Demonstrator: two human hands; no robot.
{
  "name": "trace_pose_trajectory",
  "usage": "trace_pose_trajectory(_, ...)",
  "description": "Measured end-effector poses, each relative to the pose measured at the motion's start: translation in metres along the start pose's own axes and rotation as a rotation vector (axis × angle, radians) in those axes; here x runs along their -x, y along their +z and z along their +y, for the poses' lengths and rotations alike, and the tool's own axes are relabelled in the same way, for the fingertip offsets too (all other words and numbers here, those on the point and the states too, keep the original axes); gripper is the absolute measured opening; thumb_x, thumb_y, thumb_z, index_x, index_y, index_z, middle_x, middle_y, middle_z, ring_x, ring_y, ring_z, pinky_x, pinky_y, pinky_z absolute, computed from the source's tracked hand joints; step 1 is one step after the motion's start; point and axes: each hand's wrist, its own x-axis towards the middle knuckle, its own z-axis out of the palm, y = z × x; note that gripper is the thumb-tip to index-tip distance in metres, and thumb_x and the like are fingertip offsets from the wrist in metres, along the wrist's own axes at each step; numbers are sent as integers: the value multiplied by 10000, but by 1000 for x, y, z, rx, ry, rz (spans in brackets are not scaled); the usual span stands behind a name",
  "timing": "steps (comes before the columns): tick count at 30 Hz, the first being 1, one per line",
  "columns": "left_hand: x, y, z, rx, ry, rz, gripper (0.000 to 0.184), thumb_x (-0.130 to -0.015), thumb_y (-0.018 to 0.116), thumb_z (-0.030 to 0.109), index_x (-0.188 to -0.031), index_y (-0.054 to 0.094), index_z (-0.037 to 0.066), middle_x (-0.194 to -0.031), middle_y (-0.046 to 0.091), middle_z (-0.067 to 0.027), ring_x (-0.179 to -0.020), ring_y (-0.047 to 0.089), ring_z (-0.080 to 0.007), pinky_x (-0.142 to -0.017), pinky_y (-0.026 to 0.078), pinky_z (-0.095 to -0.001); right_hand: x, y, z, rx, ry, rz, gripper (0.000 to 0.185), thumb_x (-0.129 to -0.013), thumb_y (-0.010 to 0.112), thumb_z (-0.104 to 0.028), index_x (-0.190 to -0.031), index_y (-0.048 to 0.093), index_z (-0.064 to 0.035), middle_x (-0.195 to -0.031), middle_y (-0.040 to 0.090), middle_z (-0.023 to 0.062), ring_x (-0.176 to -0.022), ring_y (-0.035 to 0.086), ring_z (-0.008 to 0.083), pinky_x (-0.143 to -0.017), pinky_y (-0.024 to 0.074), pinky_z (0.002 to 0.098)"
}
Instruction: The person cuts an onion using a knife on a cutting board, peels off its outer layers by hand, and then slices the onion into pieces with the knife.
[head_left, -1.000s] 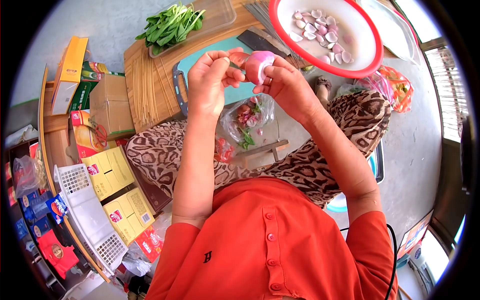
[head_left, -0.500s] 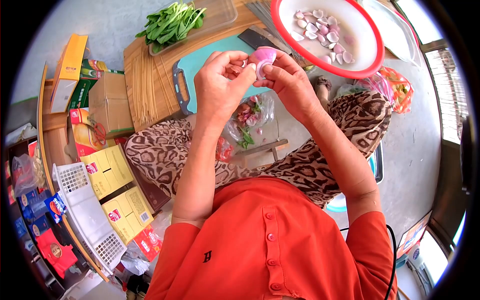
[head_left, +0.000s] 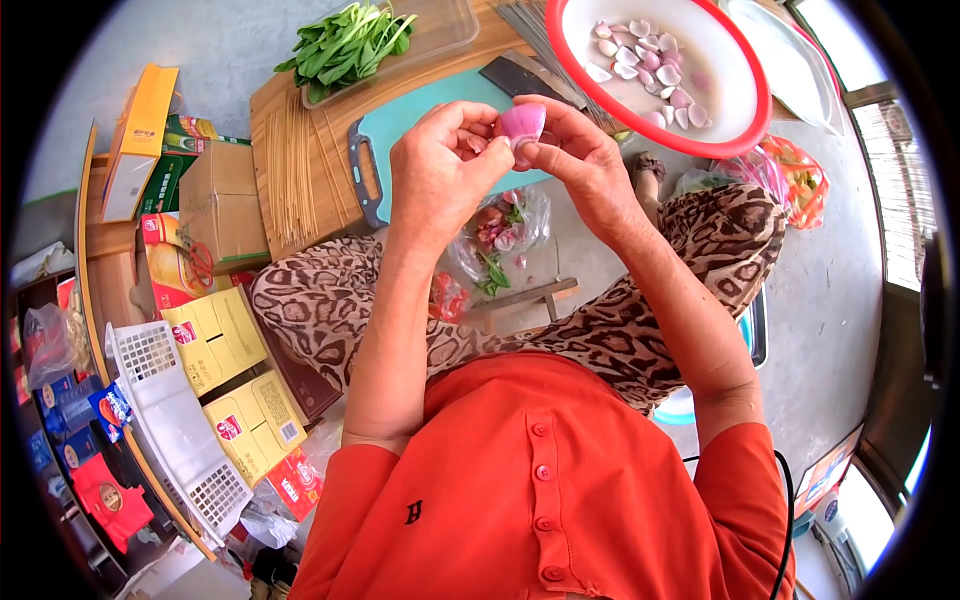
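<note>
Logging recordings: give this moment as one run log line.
left hand: curled at onion piece | right hand: holding it | teal cutting board: partly hidden by hands | red-rimmed bowl: onion layers inside

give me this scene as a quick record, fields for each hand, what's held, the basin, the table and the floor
left hand: fingers curled, thumb at the onion's edge; exact grip unclear
right hand: pinching the onion
held: red onion piece, raised in front of the body
basin: white, red-rimmed, holding loose onion pieces
table: turquoise cutting board, wooden skewers, leafy greens in a clear tray
floor: clear plastic bag with scraps
</note>
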Motion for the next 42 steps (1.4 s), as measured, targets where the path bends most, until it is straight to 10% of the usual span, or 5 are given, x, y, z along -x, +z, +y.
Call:
trace_pose_trajectory(11, -2, -3, -10, 50, -54, -10, 190, -848, 633, -31, -1034, 643, -66, -918, 693, -67, -787, 648, -88, -723, 533, -233, -1, 0, 5, -94, 56, 2, 465, -884, 700, -70, -1320, 546, -26, -1115, 666, 65, -1013, 617, 144, -898, 506, 305)
trace_pose_trajectory(22, 7, 17, -3, -321, 392, 301, 106, -770, 703, -42, -845, 647, 5, -809, 636, -93, -666, 646, -199, -602, 521, -315, -3, 3, 10, 33, -181, 81, 479, -852, 739, -16, -1276, 519, 7, -1159, 643, 90, -1064, 635, 158, -912, 532, 289)
trace_pose_trajectory(35, 2, 20, -2, -423, 363, 335, 129, -740, 687, -46, -783, 584, 18, -739, 591, -83, -580, 577, -196, -533, 473, -313, -3, -2, 18, 275, -344, 66, 475, -846, 744, -24, -1269, 529, 12, -1186, 625, 84, -1057, 637, 161, -901, 538, 304)
trace_pose_trajectory(42, -1, 13, -18, 13, 113, 261, 77, -763, 662, -43, -782, 605, 6, -747, 650, -23, -572, 555, -66, -544, 462, -233, -1, 3, 8, -19, -135, 38, 462, -859, 727, -23, -1277, 530, -14, -1161, 644, 83, -1075, 625, 161, -926, 520, 314)
